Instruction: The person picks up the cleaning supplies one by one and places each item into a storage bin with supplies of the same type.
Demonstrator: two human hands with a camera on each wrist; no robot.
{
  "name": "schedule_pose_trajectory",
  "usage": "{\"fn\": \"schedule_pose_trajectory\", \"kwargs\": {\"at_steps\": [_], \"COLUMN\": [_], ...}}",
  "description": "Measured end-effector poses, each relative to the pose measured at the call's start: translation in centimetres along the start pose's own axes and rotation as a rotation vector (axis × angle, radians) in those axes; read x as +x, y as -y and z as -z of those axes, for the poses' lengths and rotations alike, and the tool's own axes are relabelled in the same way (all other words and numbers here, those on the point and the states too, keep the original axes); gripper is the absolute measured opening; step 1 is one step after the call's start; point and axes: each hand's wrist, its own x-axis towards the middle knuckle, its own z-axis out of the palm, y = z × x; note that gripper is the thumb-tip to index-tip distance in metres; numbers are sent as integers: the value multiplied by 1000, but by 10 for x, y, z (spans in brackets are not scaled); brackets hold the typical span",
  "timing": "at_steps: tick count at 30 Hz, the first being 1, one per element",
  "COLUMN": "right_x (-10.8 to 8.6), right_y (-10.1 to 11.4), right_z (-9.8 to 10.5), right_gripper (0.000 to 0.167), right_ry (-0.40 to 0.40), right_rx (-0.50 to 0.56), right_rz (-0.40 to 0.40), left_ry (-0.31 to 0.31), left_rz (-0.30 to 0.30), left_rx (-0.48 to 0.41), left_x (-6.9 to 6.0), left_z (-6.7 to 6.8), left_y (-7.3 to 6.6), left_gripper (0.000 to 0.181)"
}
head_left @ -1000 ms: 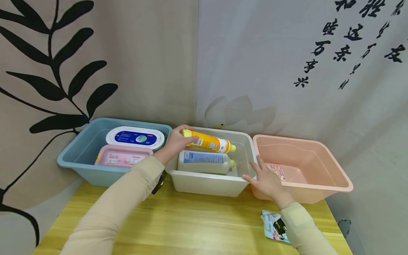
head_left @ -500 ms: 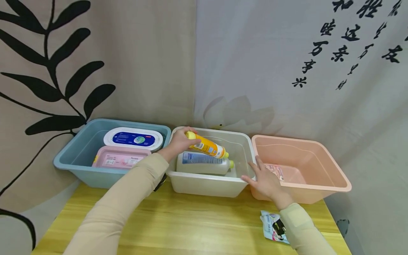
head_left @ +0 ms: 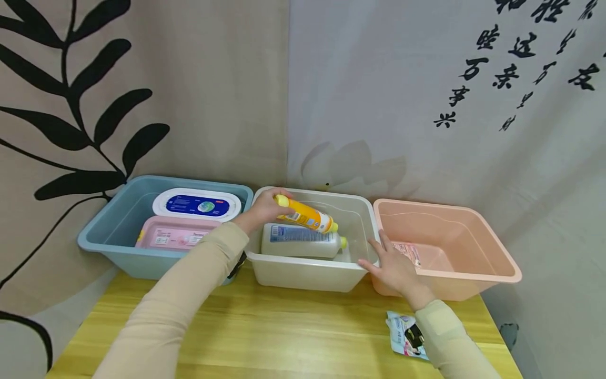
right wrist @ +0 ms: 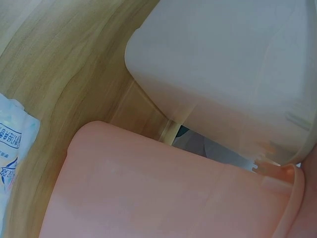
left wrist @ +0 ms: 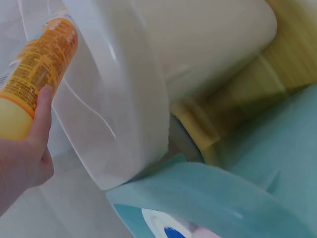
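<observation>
In the head view my left hand [head_left: 265, 209] grips an orange bottle [head_left: 310, 217] by its yellow base end. The bottle tilts, yellow cap down to the right, over the white bin [head_left: 307, 263]. Under it a pale bottle [head_left: 298, 243] with a blue label and yellow-green cap lies in that bin. The left wrist view shows the orange bottle [left wrist: 47, 59] with a finger along its side. My right hand [head_left: 395, 268] spreads its fingers at the adjoining rims of the white bin and the peach bin [head_left: 464, 231]; the right wrist view barely shows this hand.
A blue bin [head_left: 142, 260] at the left holds a white wipes box [head_left: 196, 204] and a pink box [head_left: 172, 233]. A small packet lies in the peach bin. On the wooden table [head_left: 293, 331], a light-blue packet [head_left: 400, 331] lies by the right sleeve.
The orange bottle has tilted its cap end further down, and my left hand has shifted slightly right with it. My right hand stays at the rims.
</observation>
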Motion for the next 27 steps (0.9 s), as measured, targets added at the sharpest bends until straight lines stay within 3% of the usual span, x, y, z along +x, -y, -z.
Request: {"fn": "schedule_pose_trajectory", "kwargs": {"at_steps": [7, 11, 18, 21, 27], "right_x": [0, 0, 1, 1, 1], "right_y": [-1, -2, -3, -3, -3], "right_z": [-1, -1, -1, -1, -1], "right_gripper": [74, 75, 75, 75, 75], "right_ry": [-4, -9, -9, -8, -5], "right_rx": [3, -4, -5, -3, -8], "right_rz": [8, 10, 9, 8, 5], "left_ry": [30, 54, 165, 214, 316], "left_rz": [9, -35, -100, -133, -191], "left_rx": [24, 80, 218, 331, 677], "left_x": [0, 1, 3, 4, 6], "left_z": [2, 2, 5, 9, 14], "left_y": [0, 2, 5, 1, -9], "left_gripper": [43, 42, 50, 59, 70]}}
